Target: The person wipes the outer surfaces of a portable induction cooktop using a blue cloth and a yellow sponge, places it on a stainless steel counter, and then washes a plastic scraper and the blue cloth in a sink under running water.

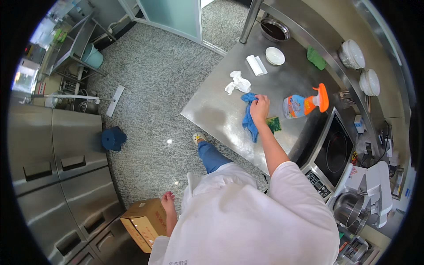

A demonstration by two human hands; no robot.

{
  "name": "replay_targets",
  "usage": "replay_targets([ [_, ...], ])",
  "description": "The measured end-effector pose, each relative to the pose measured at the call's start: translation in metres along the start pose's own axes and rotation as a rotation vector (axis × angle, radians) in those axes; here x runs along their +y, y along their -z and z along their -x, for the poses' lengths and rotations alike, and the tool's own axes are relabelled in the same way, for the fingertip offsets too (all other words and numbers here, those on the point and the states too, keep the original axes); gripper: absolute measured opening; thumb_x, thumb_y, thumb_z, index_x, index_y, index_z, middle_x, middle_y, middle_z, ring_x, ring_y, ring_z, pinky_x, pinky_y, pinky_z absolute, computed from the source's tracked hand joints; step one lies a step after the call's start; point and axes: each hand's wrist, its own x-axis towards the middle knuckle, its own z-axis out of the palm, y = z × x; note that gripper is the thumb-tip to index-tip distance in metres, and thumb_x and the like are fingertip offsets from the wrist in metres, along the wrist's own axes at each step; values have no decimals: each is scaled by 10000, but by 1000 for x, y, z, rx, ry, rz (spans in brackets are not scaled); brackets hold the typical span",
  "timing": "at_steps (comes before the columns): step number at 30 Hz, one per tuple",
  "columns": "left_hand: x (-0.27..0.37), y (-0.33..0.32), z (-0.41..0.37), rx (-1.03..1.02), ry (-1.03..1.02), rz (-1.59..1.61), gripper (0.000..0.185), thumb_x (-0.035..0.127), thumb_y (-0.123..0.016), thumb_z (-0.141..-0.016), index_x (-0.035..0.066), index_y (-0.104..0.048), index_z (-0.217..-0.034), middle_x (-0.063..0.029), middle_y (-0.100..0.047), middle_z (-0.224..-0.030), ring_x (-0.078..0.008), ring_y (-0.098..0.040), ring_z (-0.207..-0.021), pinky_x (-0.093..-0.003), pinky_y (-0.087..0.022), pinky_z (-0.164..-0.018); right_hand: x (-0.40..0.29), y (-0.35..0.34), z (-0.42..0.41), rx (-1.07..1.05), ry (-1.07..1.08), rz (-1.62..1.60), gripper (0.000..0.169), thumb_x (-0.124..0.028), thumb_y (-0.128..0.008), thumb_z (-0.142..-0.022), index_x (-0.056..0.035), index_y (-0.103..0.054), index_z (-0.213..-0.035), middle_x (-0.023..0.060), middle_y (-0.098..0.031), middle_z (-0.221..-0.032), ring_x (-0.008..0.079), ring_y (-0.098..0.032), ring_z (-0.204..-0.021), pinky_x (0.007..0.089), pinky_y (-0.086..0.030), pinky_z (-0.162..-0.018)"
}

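Observation:
My right hand (260,107) grips the upper part of a crumpled blue cloth (248,123) on the stainless steel table (212,99). Beside that wrist lies a green-and-yellow scouring sponge (274,124), partly covered by my forearm. A spray bottle (296,106) with an orange trigger head is to the right of the hand. Crumpled white tissue (239,82) rests just beyond the cloth. Low at my left side hangs my left hand (168,197), empty, its fingers loosely curled, near a cardboard box (145,218).
Farther back on the table are folded white paper (256,65), a white bowl (275,56), a metal bowl of dark liquid (274,29) and a green pad (316,58). An induction cooker (333,150) and stand mixer (371,195) stand right. A blue stool (113,138) is on the floor.

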Motion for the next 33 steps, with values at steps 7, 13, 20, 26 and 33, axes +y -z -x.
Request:
replay_targets([
  [7, 180, -19, -82, -169, -191, -71, 212, 197, -462, -951, 39, -566, -1045, -52, -606, -965, -136, -587, -846, -267, -471, -741, -88, -5, -17, 54, 67, -30, 555, -204, -660, -694, -100, -444, -1195, 153, -452, -1196, 358, -397, -1120, 509, -312, -908],
  [13, 268, -55, -99, -295, -275, -131, 215, 192, -456, -955, 35, -560, -1057, -62, -606, -999, -133, -582, -856, -263, -472, -751, -118, -71, -39, -259, 140, -215, 237, -22, -575, -762, -85, -581, -989, 122, -514, -1024, 312, -537, -934, 356, -451, -776],
  [20, 269, -51, -129, -433, -262, -266, 207, 178, -459, -952, 24, -570, -1035, -67, -611, -985, -139, -595, -845, -264, -472, -739, -128, -40, -55, -8, -89, -330, 223, 42, -544, -756, -76, -568, -943, 107, -526, -1024, 294, -593, -733, 344, -482, -642],
  [26, 312, -55, -183, -591, -351, -385, 226, 182, -461, -953, 6, -572, -1043, -68, -614, -983, -146, -594, -838, -275, -466, -740, -62, 7, -56, 203, -199, -81, 322, 19, -559, -750, -80, -500, -1051, 139, -546, -1047, 369, -587, -833, 435, -476, -719],
  [33, 372, -70, -254, -805, -443, -456, 221, 181, -472, -949, 7, -580, -1033, -66, -618, -953, -135, -594, -827, -261, -471, -738, -44, 51, 8, 116, -456, 343, 404, -60, -620, -754, -70, -445, -1119, 181, -538, -1122, 371, -560, -960, 465, -472, -762],
])
